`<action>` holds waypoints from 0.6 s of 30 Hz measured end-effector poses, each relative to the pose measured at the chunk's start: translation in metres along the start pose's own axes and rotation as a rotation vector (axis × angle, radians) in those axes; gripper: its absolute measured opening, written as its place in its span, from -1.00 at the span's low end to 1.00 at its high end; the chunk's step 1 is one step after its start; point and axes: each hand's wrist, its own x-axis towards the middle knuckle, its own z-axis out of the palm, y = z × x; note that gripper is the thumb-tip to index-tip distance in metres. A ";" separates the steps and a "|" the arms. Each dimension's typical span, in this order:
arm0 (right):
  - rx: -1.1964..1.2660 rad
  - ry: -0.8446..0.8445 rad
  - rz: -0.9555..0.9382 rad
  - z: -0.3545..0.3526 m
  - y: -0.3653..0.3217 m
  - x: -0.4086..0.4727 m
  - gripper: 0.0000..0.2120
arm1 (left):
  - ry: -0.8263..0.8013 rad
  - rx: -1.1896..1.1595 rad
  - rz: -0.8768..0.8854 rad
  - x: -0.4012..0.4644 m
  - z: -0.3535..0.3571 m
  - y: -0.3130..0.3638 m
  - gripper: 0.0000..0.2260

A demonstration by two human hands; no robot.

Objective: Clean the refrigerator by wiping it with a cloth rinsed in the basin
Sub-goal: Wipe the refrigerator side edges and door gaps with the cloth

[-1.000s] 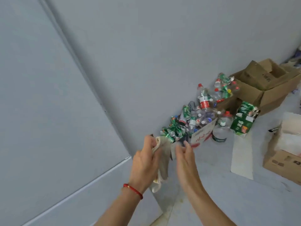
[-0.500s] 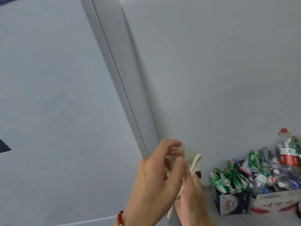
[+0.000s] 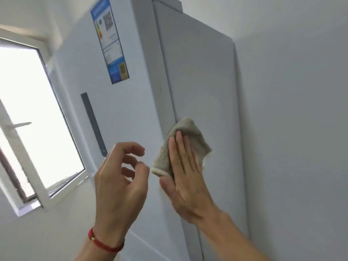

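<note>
Right hand (image 3: 185, 178) flat on cloth (image 3: 190, 136) against refrigerator (image 3: 203, 81) side, left hand (image 3: 120, 183) loosely curled, seemingly empty.

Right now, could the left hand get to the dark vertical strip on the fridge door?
Probably yes. The left hand hovers empty in front of the door, just right of the dark strip, with nothing between them. The right hand presses the cloth against the fridge's side, well clear.

You are standing in a home, likely a kitchen corner: a tall white refrigerator (image 3: 131, 110) with a blue energy-rating label (image 3: 110, 38) stands against plain white painted walls (image 3: 291, 110), beside a white-framed window (image 3: 28, 129) swung open to bright daylight.
</note>
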 end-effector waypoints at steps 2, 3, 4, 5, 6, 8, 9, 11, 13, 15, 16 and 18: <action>-0.093 -0.045 -0.119 0.008 0.020 -0.036 -0.37 | 0.052 0.044 0.061 0.027 0.000 0.014 -0.73; -0.095 -0.020 -0.145 0.011 0.019 -0.038 -0.39 | 0.075 0.052 0.070 0.040 -0.002 0.023 -0.74; -0.063 -0.009 -0.136 0.013 0.019 -0.032 -0.40 | 0.077 0.051 0.083 0.053 -0.003 0.031 -0.77; -0.049 -0.027 -0.117 0.012 0.018 -0.032 -0.41 | 0.065 0.055 0.086 0.064 -0.005 0.040 -0.78; -0.062 -0.041 -0.114 0.016 0.018 -0.044 -0.40 | 0.054 0.065 0.093 0.076 -0.008 0.047 -0.78; -0.086 -0.046 -0.133 0.032 0.027 -0.097 -0.36 | 0.017 0.081 0.095 0.095 -0.008 0.056 -0.74; -0.109 -0.038 -0.170 0.029 0.029 -0.098 -0.36 | 0.029 0.095 0.112 0.106 -0.013 0.061 -0.72; -0.100 -0.036 -0.182 0.018 0.028 -0.061 -0.37 | 0.038 0.120 0.155 0.128 -0.017 0.067 -0.69; -0.103 0.001 -0.229 0.004 0.005 -0.005 -0.39 | 0.020 0.112 0.183 0.151 -0.022 0.073 -0.63; -0.142 0.059 -0.267 -0.009 -0.014 0.055 -0.39 | -0.005 0.077 0.196 0.174 -0.025 0.080 -0.55; -0.176 0.106 -0.293 -0.014 -0.024 0.087 -0.38 | -0.021 0.072 0.210 0.186 -0.026 0.083 -0.51; -0.208 0.182 -0.304 -0.023 -0.041 0.143 -0.38 | -0.051 0.049 0.220 0.205 -0.026 0.089 -0.49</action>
